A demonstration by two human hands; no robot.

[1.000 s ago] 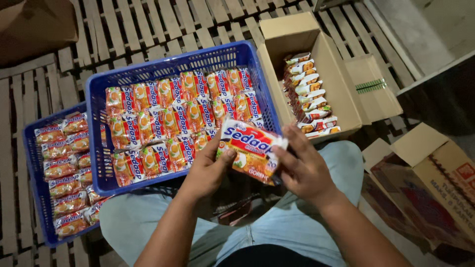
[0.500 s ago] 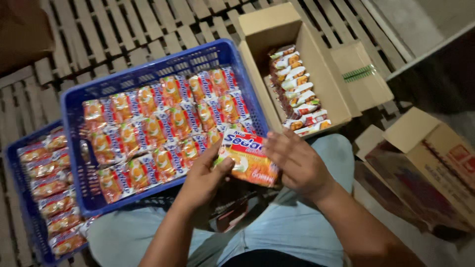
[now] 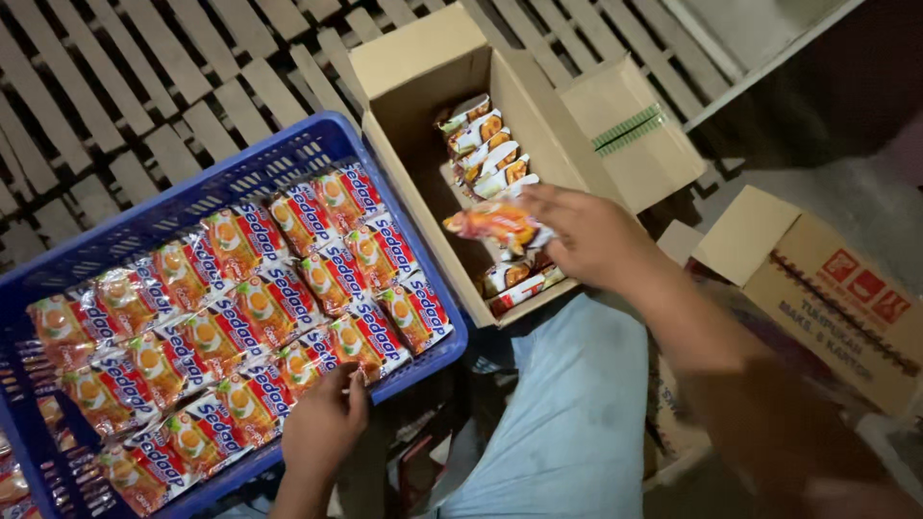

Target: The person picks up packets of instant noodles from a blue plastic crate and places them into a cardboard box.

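Noodle packet (image 3: 492, 222) has left your lap: your right hand (image 3: 586, 235) now grips it over the cardboard box (image 3: 423, 58), while your released left hand (image 3: 322, 428) rests open on the blue crate (image 3: 288, 154) at lower left.

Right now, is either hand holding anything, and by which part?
The right hand holds an orange noodle packet by its right end, over the open cardboard box. The left hand holds nothing; it rests at the blue crate.

one blue crate (image 3: 144, 226), two cardboard boxes (image 3: 423, 58), many noodle packets (image 3: 288, 288).
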